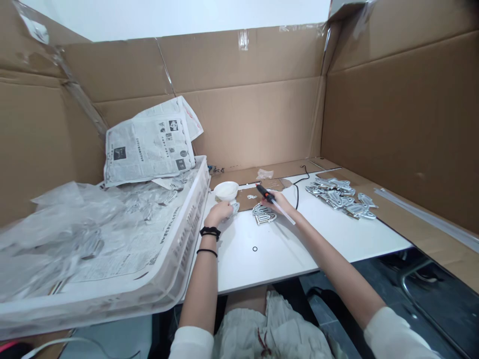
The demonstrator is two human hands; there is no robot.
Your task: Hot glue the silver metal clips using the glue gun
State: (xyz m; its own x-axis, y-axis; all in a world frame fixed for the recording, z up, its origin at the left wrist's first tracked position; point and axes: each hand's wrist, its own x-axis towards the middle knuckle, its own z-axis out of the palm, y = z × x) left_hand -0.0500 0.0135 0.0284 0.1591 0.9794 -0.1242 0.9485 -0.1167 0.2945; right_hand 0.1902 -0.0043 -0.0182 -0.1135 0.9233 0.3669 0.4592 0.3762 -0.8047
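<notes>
My right hand is closed around a black glue gun with an orange tip; a translucent glue stick juts from its rear. Pinched in my left hand is a small silver-grey flat piece, just in front of a white round bowl. A brown cardboard sheet with small white bits on it lies between the hands. Several striped grey-and-white pieces rest on the white table beneath my right hand. Nearer the front edge lies a small black ring.
A white plastic basket lined with newspaper and holding plastic-bagged items fills the left. A pile of silver-grey pieces lies at the right. A black cable runs behind my right hand. Cardboard walls enclose the table.
</notes>
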